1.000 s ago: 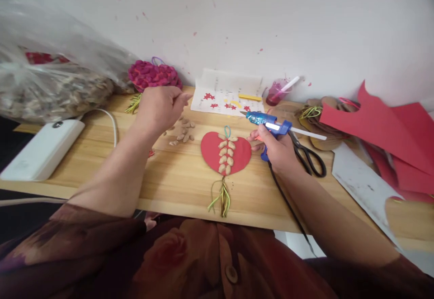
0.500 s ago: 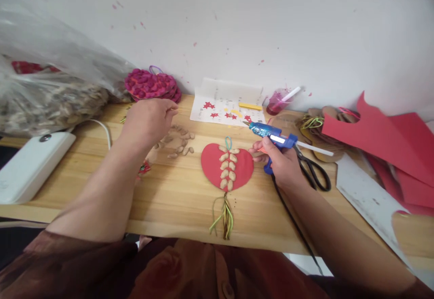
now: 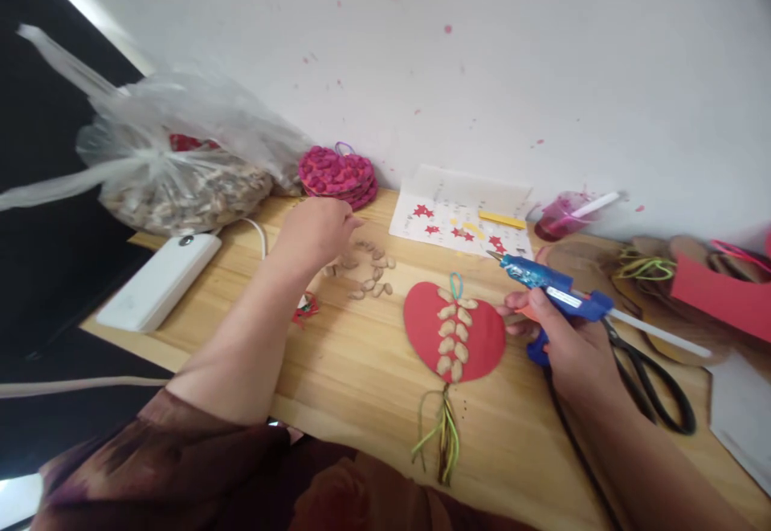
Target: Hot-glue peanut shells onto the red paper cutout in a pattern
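The wooden desk (image 3: 361,386) carries a red heart (image 3: 425,328), loose brown pieces (image 3: 377,272), paper (image 3: 406,216), pink hearts (image 3: 337,176), a cup (image 3: 559,219), scissors (image 3: 687,417), a power bank (image 3: 157,283) and a bag (image 3: 198,194)

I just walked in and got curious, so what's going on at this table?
A person is working at a wooden table. The right hand holds a blue glue gun. The left hand is near some loose nut-like pieces; I can't tell whether it holds one. Between the hands lies a red heart with two rows of tan pieces down its middle and a tassel at its tip.
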The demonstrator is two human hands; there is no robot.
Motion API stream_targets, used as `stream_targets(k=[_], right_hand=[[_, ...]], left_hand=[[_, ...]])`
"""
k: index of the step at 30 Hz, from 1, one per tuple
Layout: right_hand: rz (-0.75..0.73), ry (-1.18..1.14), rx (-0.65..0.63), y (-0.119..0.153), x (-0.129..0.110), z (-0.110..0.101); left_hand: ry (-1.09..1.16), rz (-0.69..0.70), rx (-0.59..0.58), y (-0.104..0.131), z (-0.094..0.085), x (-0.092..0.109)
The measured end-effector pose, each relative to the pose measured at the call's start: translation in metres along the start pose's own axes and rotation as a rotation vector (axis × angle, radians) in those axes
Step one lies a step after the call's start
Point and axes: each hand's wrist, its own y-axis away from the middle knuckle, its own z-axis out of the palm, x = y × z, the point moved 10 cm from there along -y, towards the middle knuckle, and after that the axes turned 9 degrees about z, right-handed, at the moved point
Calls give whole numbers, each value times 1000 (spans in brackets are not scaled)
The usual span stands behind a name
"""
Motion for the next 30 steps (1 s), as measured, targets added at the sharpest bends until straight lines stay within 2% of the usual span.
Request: stream_targets(k=[6,9,13,16,23,30], right_hand=[[-12,43,17,-2,0,-1],[13,78,51,-2,0,-2],[51,123,90,-1,0,-4],[35,175,97,-1,-1,-5],[10,169,64,-2,1,-5],[-19,184,44,0,-3,-4]], left_hand=[[53,-74,-11,0,9,-28],[125,-70,-3,-1,12,-34],[331,81,9,-4,13,-15],[396,154,-20,-6,17,-1],[367,175,-65,-10,33,10],[319,112,-81,-9,32,4]])
